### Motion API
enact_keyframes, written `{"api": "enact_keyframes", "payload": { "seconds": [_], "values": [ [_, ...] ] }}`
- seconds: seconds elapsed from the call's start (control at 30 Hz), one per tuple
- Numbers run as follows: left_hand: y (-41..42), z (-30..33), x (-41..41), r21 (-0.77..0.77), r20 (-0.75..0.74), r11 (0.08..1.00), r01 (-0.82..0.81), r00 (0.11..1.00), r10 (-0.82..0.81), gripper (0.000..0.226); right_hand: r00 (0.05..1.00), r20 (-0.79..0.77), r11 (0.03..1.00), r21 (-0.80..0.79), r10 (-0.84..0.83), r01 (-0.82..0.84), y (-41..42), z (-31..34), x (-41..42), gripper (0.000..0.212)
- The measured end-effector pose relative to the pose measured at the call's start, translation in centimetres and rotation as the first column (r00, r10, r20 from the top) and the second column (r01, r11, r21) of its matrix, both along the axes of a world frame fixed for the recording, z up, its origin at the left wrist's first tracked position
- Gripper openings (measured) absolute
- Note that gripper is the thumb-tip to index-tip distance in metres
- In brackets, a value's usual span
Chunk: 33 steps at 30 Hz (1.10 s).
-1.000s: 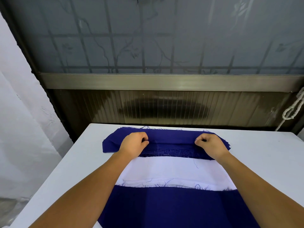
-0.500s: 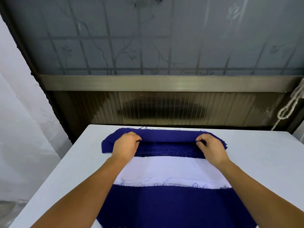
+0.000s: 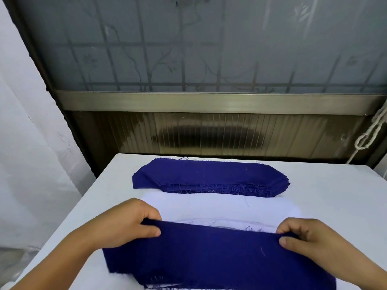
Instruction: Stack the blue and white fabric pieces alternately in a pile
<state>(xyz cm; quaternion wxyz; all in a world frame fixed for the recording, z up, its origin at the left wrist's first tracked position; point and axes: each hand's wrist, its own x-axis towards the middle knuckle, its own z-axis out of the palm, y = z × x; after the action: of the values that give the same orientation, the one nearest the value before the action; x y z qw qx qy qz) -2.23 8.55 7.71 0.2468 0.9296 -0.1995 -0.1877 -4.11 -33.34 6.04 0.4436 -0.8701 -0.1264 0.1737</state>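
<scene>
Hands have come back from the far blue stack [image 3: 211,177] in the middle of the frame, where a second ago both were pinching its near edge, to the bottom of the frame. They now carry a single blue piece [image 3: 219,256] between them. The left hand [image 3: 123,225] grips the piece's upper left corner, thumb on the near face and fingers curled behind. The right hand [image 3: 303,237] pinches the upper right corner the same way, thumb on top. The top edge is pulled fairly straight between the two grips, and the rest of the cloth hangs or lies down toward the lower edge of the frame.

The blue stack stays at the far side of the table [image 3: 326,206], a thick layered bundle with frayed edges, now untouched. Just below it in the frame lies the white cloth [image 3: 219,208], flat, its near part hidden behind the held piece. At the bottom edge a sliver of white shows under the blue piece, so it probably sits over the growing pile, though how many layers are there cannot be told.

As a judgement, one blue piece has been taken off the supply and is about to be laid down; a white one should follow.
</scene>
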Motion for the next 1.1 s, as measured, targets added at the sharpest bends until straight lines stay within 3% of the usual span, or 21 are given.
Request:
{"api": "enact_keyframes", "payload": {
  "seconds": [0.1,0.2,0.27,0.33,0.43,0.5,0.6,0.67,0.9,1.1],
  "values": [
    [-0.4,-0.4,-0.1,0.049,-0.109,0.997,0.056,0.993,-0.050,0.006,0.999,-0.034,0.995,-0.099,0.016,-0.019,0.7,-0.9,0.2,0.019],
    [-0.7,-0.4,0.1,0.037,-0.049,0.999,-0.015,0.999,0.017,0.014,0.994,0.087,0.985,-0.151,-0.066,0.079,1.1,-1.2,0.6,0.024],
    [-0.8,0.0,0.0,-0.012,0.123,0.993,-0.115,0.986,0.116,0.018,0.961,0.232,0.974,-0.130,-0.150,0.183,1.1,-0.7,0.7,0.022],
    [-0.9,0.5,-0.4,-0.094,0.347,0.980,-0.174,0.917,0.196,0.016,0.868,0.437,0.956,-0.052,-0.238,0.288,1.2,0.0,0.4,0.021],
    [-1.2,0.7,-1.4,-0.145,0.691,0.977,-0.155,0.691,0.212,0.005,0.653,0.701,0.931,0.043,-0.286,0.362,1.2,0.3,-0.5,0.021],
    [-1.1,-0.3,-2.2,-0.073,0.809,0.994,-0.084,0.577,0.108,0.013,0.523,0.831,0.945,0.007,-0.188,0.327,0.7,-0.8,-1.1,0.016],
    [-0.9,-4.1,-3.9,0.017,0.797,0.999,0.028,0.603,-0.031,0.033,0.458,0.888,0.965,-0.086,-0.038,0.246,0.1,-4.1,-2.1,0.049],
    [-1.1,-7.1,-4.8,0.084,0.752,0.993,0.077,0.649,-0.114,0.033,0.447,0.893,0.965,-0.166,0.059,0.204,0.0,-6.4,-2.7,0.055],
    [-1.3,-9.5,-5.4,0.038,0.663,0.994,0.099,0.742,-0.099,0.018,0.490,0.866,0.960,-0.213,0.098,0.184,-0.8,-9.5,-3.6,0.053],
    [-1.4,-9.2,-5.6,0.091,0.651,0.989,0.114,0.745,-0.146,0.018,0.468,0.878,0.963,-0.202,0.098,0.177,-0.7,-10.0,-3.9,0.047]
  ]
}}
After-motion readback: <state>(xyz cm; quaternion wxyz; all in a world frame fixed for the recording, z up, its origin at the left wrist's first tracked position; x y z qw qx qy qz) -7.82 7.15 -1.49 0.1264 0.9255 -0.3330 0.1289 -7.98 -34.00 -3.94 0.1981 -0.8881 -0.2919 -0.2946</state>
